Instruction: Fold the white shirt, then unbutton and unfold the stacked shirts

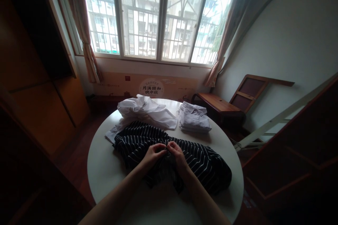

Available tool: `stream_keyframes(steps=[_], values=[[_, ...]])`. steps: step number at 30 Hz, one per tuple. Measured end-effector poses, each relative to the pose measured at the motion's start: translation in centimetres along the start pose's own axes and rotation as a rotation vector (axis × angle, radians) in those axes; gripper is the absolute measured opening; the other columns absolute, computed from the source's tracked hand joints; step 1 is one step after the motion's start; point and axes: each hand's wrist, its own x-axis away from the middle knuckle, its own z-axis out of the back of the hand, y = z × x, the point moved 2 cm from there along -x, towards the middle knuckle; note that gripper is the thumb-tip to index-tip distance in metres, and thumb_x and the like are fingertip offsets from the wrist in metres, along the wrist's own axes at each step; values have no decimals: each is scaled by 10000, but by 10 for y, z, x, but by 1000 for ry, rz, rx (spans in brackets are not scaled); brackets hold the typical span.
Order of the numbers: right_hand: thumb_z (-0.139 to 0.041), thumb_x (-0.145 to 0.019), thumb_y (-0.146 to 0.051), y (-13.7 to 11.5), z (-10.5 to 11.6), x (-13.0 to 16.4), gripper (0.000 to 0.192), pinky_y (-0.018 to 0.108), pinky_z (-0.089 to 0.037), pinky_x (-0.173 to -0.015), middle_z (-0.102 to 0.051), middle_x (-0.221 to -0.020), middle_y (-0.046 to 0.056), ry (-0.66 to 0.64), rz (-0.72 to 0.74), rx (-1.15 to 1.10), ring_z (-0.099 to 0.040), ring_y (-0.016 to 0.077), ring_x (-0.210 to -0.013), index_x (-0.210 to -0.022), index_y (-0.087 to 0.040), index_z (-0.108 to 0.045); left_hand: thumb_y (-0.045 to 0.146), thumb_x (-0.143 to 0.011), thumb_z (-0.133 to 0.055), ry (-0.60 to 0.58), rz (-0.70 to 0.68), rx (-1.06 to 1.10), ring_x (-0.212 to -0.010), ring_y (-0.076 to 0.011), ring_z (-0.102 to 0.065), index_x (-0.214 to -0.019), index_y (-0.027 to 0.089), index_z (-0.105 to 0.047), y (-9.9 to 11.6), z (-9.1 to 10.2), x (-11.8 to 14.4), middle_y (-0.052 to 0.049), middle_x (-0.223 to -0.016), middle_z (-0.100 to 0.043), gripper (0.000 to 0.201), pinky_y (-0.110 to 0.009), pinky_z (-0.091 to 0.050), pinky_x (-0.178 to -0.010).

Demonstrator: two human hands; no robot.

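my left hand (154, 153) and right hand (178, 153) pinch the black, white-striped cloth garment (206, 163) on the round white counter (102, 161); the beige banner (174, 85) below the white-framed window (160, 21) reads "月满颐和映中秋".

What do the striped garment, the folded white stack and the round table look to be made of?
Striped garment: matte, pliable fabric, judging by its soft, rounded folds; fibre unclear. Folded white stack: probably woven shirt cloth, perhaps cotton or a blend, given the flat layers and collar. Round table: smooth, even white top, possibly laminate or paint; the core isn't visible.
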Motion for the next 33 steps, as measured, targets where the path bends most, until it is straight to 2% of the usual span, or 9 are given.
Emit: stream_keyframes(steps=[16, 33], values=[[-717, -573, -379, 1, 0, 0, 332, 189, -277, -443, -455, -544, -59, 17, -15, 1, -383, 65, -460, -668, -191, -460, 301, -670, -667, 36, -9, -32, -850, -219, -605, -862, 130, -672, -4, 1, -1, -76, -879, -678, 257, -320, -458, -798], [-712, -583, -396, 3, 3, -1, 328, 198, -305, -465, -453, -579, -51, 15, 0, 38, -397, 78, -495, -676, -194, -471, 285, -660, -670, 41, -34, -17, -853, -221, -600, -842, 129, -672, -1, 1, -1, -71, -866, -681, 240, -313, -453, -797]])
